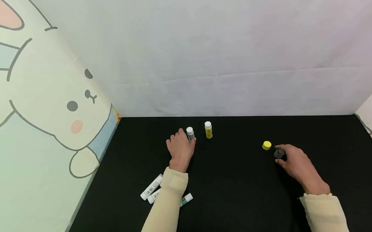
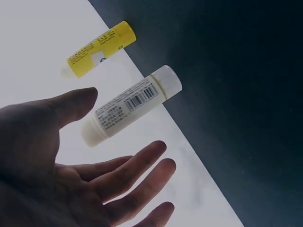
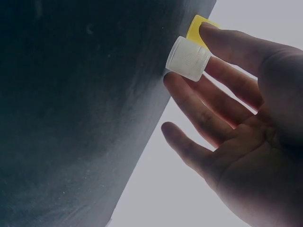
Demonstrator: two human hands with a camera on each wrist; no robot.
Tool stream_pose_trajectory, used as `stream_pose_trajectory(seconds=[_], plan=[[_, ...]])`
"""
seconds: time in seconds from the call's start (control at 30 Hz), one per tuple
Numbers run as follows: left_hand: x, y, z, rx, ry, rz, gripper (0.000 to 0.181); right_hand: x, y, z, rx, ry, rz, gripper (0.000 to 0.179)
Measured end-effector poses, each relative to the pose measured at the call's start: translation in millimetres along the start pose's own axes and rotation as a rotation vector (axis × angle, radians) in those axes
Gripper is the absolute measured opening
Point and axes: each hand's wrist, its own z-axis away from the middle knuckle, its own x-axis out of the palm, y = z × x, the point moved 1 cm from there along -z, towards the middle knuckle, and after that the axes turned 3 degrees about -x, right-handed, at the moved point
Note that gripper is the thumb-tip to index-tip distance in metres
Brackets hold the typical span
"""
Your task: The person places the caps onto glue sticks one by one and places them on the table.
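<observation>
My left hand (image 1: 180, 147) reaches toward a whitish glue stick (image 2: 130, 105) that stands upright on the black table with its white end up. In the left wrist view the thumb and fingers are spread beside this stick, with gaps visible. A yellow glue stick (image 1: 208, 130) with a white top stands just to its right. Over on the right side, my right hand (image 1: 298, 165) has thumb and fingers around a small clear ribbed cap (image 3: 188, 58), with no plain grip on it. A yellow cap (image 1: 266, 145) sits just left of the clear one.
Nearer to me, several white tubes (image 1: 151, 187) lie on the black table (image 1: 230, 211), partly hidden by my left forearm; one (image 1: 186, 199) has a green band. A pale wall (image 1: 230, 52) rises behind the table, and a rabbit-printed panel (image 1: 48, 97) borders its left side.
</observation>
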Motion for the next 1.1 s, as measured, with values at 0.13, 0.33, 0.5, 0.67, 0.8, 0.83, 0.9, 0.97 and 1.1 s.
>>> stream_pose_trajectory(seconds=[0.13, 0.33, 0.5, 0.67, 0.8, 0.83, 0.9, 0.97, 1.1], plan=[[3.8, -1.2, -3.8, -0.024, -0.024, 0.01, 0.055, 2, 0, 0.6, 0.004, -0.001, -0.01, 0.05], [10.9, -2.7, -5.2, -0.031, -0.031, 0.033, 0.052, 2, 2, 3.0, 0.013, 0.002, -0.005, 0.049], [16.0, -2.0, -5.5, -0.005, -0.02, 0.068, 0.045, 4, 1, 6.0, 0.008, 0.019, -0.006, 0.045], [20.5, -2.0, -7.8, -0.005, -0.012, 0.086, 0.039, 5, 1, 7.5, -0.025, 0.064, 0.002, 0.04], [23.7, -2.2, -9.8, 0.003, -0.005, 0.106, 0.034, 5, 1, 8.3, -0.028, 0.08, 0.002, 0.039], [24.5, -2.3, -10.1, 0.006, -0.001, 0.115, 0.032, 5, 1, 8.5, -0.023, 0.079, 0.002, 0.038], [25.7, -2.3, -10.1, 0.012, 0.0, 0.126, 0.029, 6, 2, 9.5, -0.017, 0.077, -0.002, 0.038], [27.0, -2.1, -10.2, 0.011, -0.005, 0.13, 0.026, 7, 2, 10.5, -0.018, 0.079, -0.005, 0.037], [28.6, -0.1, -9.2, 0.013, -0.017, 0.12, 0.023, 7, 3, 12.3, -0.034, 0.093, -0.012, 0.034]])
